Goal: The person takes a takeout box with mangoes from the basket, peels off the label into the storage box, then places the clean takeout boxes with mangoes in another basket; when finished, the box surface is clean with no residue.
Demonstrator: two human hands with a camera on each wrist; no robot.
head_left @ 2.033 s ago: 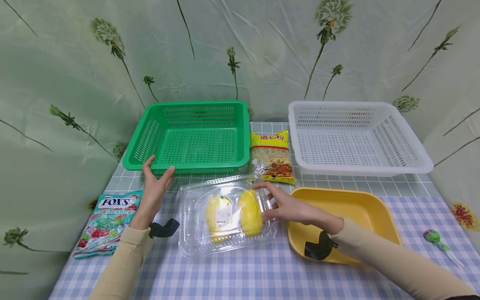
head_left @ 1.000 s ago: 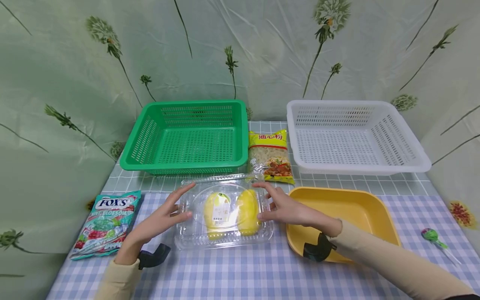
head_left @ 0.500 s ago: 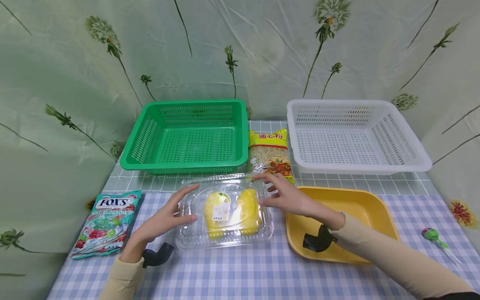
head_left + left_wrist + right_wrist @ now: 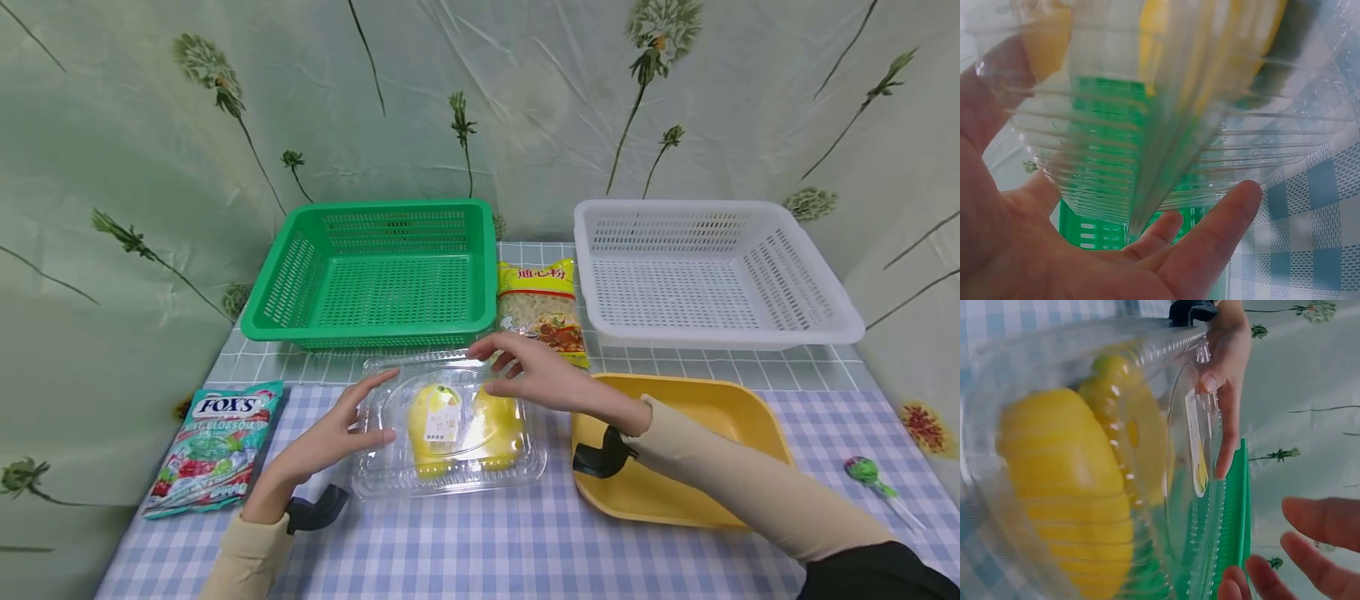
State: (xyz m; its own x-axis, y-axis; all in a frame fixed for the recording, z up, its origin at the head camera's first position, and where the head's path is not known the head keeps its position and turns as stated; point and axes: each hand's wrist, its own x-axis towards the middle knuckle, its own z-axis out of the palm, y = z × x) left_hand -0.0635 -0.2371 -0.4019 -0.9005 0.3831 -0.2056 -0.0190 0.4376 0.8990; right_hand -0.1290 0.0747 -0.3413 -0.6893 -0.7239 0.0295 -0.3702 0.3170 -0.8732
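A clear plastic clamshell box lies in the middle of the table. Through its lid show two yellow fruits that look like mangoes, with a white label over the left one. My left hand holds the box's left side, thumb and index finger reaching over the edge; the left wrist view has the ribbed plastic between thumb and fingers. Above the upper right part of the lid hovers my right hand, its fingers loosely bent. In the right wrist view those fingers stand apart from the box, holding nothing.
Behind the box stand a green basket and a white basket, with a yellow pasta bag between them. A yellow tray sits at right, near a lollipop. At left lies a FOX'S candy bag.
My left hand has come from the green basket's front edge to the box's left side. The right hand has let go of the right edge and moved left and up over the lid.
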